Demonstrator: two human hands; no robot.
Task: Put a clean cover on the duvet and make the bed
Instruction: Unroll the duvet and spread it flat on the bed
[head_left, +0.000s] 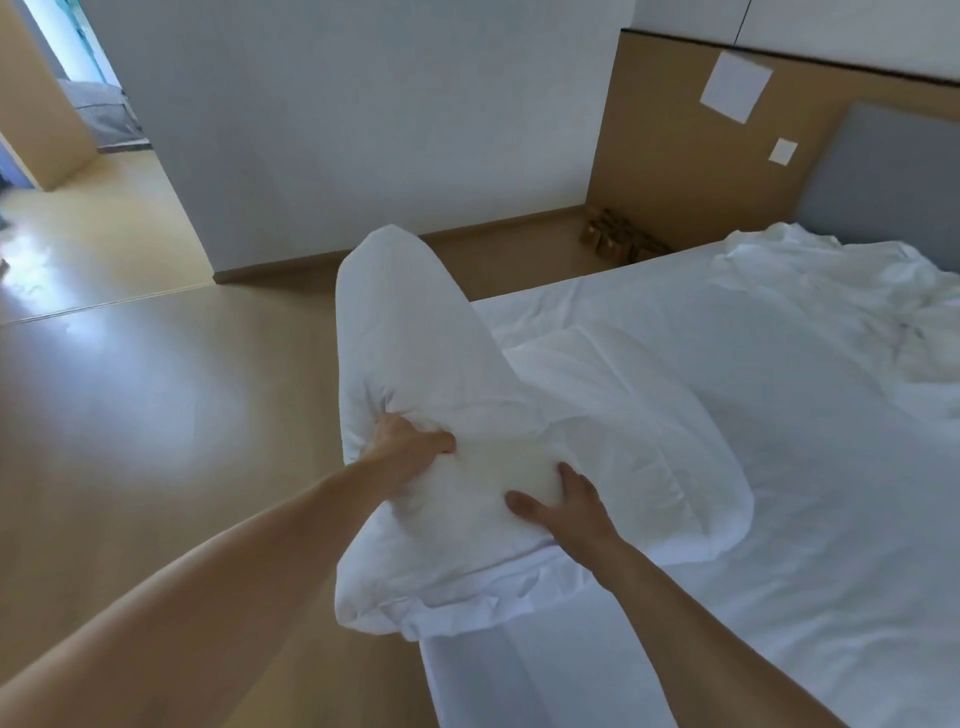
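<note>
The big white duvet is bunched up in a fat roll at the left edge of the bed. A lot of it sticks out over the floor, past the side of the bed. I think it could slip off and drop onto the floor, because it looks puffy and heavy and only one hand really has a grip on it. Then it might get dirty. It could also flop open into a messy heap, and that would make the corners hard to find.

The left hand has its fingers curled tight into the duvet and squeezes a bunch of it. The right hand lies on top of the duvet, close by. Its thumb is spread wide and its fingers look mostly straight, so it presses down and does not grab.

Far to the right, near the head of the bed, lies a crumpled white cloth that I think is the cover. The duvet is not in it yet.
</note>
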